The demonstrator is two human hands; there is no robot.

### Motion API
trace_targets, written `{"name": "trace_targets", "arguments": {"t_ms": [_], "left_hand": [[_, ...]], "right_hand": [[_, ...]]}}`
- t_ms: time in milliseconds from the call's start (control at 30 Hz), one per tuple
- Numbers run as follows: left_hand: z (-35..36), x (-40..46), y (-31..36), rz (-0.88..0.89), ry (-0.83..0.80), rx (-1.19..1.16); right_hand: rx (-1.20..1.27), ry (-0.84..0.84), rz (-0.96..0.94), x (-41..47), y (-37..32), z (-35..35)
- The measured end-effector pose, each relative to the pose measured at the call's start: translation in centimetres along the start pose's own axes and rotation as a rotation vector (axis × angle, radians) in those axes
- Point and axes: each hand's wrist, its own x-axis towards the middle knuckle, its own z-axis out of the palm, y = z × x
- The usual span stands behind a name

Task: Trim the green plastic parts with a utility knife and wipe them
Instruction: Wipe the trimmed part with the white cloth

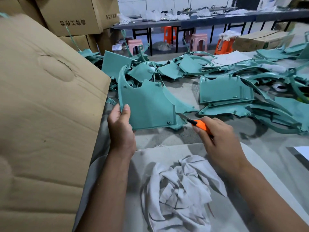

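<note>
Hands at work over the table [167,91]. We see the left hand [121,128] gripping a green plastic part [148,104] at its lower left edge, thumb laid up the near face, fingers curled round behind; the part stands nearly upright, its lower right corner close to the tabletop, though we cannot tell if it touches. We note the right hand [219,138] closed round an orange utility knife [195,122], forefinger along the handle, blade pointing toward 10 o'clock. The blade tip sits at the part's right-hand edge, at 3 o'clock from the part's middle; whether steel meets plastic we cannot tell.

At 6 o'clock from the hands we record a crumpled grey-white rag [180,190] lying on a pale sheet, touched by neither hand. From 12 round to 3 o'clock a loose heap of further green parts [224,91] spreads over the table, some flat, some curved strips, overlapping.

At 9 o'clock a large cardboard flap [41,106] leans close to the left forearm. Stacked cardboard boxes [70,15] stand at 11 o'clock. Beyond the table, at 12 o'clock, we see pink and orange plastic stools [198,41] under long dark benches.
</note>
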Motion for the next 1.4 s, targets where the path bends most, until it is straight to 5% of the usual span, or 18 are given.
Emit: {"name": "trace_targets", "arguments": {"t_ms": [300, 400, 533, 733, 800, 900, 967, 1033, 1267, 1400], "left_hand": [[-0.7, 0.4, 1.0, -0.145, 0.146, -0.149], [-0.9, 0.5, 1.1, -0.148, 0.169, -0.128], [-1.1, 0.4, 1.0, -0.169, 0.177, -0.098], [-1.0, 0.4, 0.6, -0.188, 0.215, -0.072], [-1.1, 0.5, 0.6, -0.188, 0.215, -0.08], [-1.3, 0.7, 0.6, -0.179, 0.219, -0.075], [-1.4, 0.8, 0.5, -0.183, 0.23, -0.071], [-1.4, 0.8, 0.5, -0.19, 0.233, -0.085], [-2.0, 0.5, 0.4, -0.129, 0.132, -0.072], [-1.4, -0.1, 0.1, -0.084, -0.029, -0.161]], "right_hand": [[-0.061, -0.271, -0.178, 0.1, -0.1, 0.0], [-0.242, -0.17, -0.053, 0.3, 0.0, -0.1], [-0.53, -0.247, 0.169, 0.5, 0.4, -0.1], [-0.135, -0.182, 0.001, 0.4, -2.0, -0.8], [0.07, -0.284, -0.068, 0.5, -3.0, -1.0], [0.461, -0.669, 0.042, 0.1, -4.5, -1.3], [0.512, -0.94, 0.022, -0.4, -5.2, -1.3], [0.422, -1.04, -0.117, -0.6, -5.4, -1.1], [0.454, -0.961, -0.062, -0.8, -5.4, -0.4], [0.75, -0.481, 0.164, -0.3, -5.2, -0.3]]}}
